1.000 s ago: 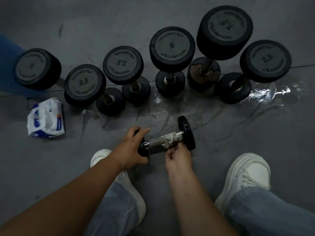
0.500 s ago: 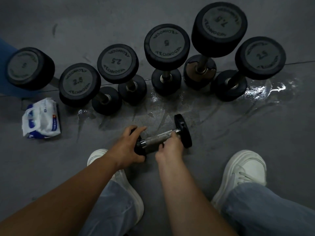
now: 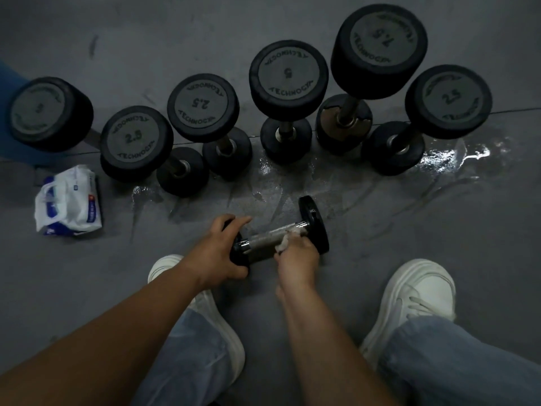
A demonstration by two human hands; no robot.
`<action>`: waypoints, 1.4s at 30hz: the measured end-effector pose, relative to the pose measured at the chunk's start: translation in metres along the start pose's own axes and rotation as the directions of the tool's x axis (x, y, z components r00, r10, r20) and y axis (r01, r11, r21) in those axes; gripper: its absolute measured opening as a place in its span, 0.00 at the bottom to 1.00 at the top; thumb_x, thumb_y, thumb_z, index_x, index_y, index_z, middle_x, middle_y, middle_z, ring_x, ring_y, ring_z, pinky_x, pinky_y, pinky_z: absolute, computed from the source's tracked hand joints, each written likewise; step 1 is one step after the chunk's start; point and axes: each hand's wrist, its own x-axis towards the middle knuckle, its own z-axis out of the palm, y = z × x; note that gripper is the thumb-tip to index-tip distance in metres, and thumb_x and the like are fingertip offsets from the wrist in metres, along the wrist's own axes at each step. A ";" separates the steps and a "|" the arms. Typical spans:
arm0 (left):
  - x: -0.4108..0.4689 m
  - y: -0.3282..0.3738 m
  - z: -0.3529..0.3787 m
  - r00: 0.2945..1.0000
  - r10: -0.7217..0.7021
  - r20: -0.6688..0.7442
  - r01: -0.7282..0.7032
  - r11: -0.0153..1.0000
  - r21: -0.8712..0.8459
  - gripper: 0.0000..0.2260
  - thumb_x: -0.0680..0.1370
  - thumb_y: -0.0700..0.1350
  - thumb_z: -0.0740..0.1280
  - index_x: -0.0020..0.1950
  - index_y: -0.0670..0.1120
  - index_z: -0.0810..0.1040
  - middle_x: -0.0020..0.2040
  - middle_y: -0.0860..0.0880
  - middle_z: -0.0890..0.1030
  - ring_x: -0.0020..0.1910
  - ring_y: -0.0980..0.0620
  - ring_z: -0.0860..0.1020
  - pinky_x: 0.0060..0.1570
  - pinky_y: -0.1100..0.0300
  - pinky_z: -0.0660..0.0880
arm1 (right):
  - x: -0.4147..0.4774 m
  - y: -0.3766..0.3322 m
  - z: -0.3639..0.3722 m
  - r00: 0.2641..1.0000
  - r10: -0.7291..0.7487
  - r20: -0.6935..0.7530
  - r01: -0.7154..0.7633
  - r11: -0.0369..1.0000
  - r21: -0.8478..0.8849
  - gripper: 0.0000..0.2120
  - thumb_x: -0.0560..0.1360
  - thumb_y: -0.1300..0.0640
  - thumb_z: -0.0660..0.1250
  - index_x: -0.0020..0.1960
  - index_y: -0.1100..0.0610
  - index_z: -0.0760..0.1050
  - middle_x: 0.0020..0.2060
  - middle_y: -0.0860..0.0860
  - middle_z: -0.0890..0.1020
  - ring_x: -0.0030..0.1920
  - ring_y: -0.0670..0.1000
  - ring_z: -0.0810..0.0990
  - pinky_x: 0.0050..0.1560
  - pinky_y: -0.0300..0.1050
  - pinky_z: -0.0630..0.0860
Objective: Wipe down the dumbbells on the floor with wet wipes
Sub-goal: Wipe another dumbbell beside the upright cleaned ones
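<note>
A small dumbbell [image 3: 265, 237] with a metal handle and black end plates lies on the grey floor between my feet. My left hand [image 3: 219, 253] grips its left end plate, fingers curled over the top. My right hand [image 3: 297, 257] pinches a crumpled white wet wipe [image 3: 288, 237] against the right part of the handle, close to the right plate [image 3: 314, 221]. A white and blue pack of wet wipes [image 3: 68, 202] lies on the floor at the left.
Several black Technogym dumbbells [image 3: 288, 80] stand on end in a row behind the small one, marked 2.5, 5 and 7.5. Wet streaks [image 3: 456, 156] shine on the floor at the right. My white shoes [image 3: 415, 291] flank the work spot.
My right hand with the wipe has slid along the handle, first leftward, then back toward the right plate. My left hand has kept its grip on the left plate.
</note>
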 end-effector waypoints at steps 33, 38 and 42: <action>0.016 0.002 0.003 0.990 -0.105 -0.098 0.095 0.990 -0.101 0.47 0.64 0.45 0.78 0.78 0.54 0.59 0.73 0.49 0.61 0.64 0.45 0.72 0.62 0.55 0.73 | -0.009 -0.054 -0.044 0.618 0.039 0.785 0.129 -0.990 -0.052 0.31 0.81 0.51 0.46 0.77 0.66 0.40 0.77 0.61 0.46 0.76 0.63 0.37 0.72 0.64 0.34; 0.023 0.000 -0.004 0.992 -0.119 -0.050 0.112 0.985 -0.134 0.46 0.63 0.46 0.78 0.77 0.56 0.60 0.72 0.48 0.62 0.63 0.46 0.73 0.62 0.54 0.74 | -0.012 -0.062 -0.037 0.566 0.038 0.823 0.273 -0.951 -0.144 0.31 0.80 0.53 0.48 0.77 0.63 0.41 0.77 0.62 0.54 0.77 0.61 0.41 0.72 0.62 0.34; 0.027 0.001 -0.011 0.992 -0.126 -0.015 0.123 0.984 -0.128 0.45 0.65 0.45 0.78 0.78 0.56 0.60 0.73 0.48 0.61 0.63 0.47 0.72 0.60 0.58 0.73 | -0.011 -0.058 -0.038 0.569 0.064 0.820 0.194 -0.979 -0.058 0.30 0.81 0.53 0.46 0.77 0.67 0.41 0.77 0.63 0.52 0.77 0.63 0.41 0.73 0.62 0.35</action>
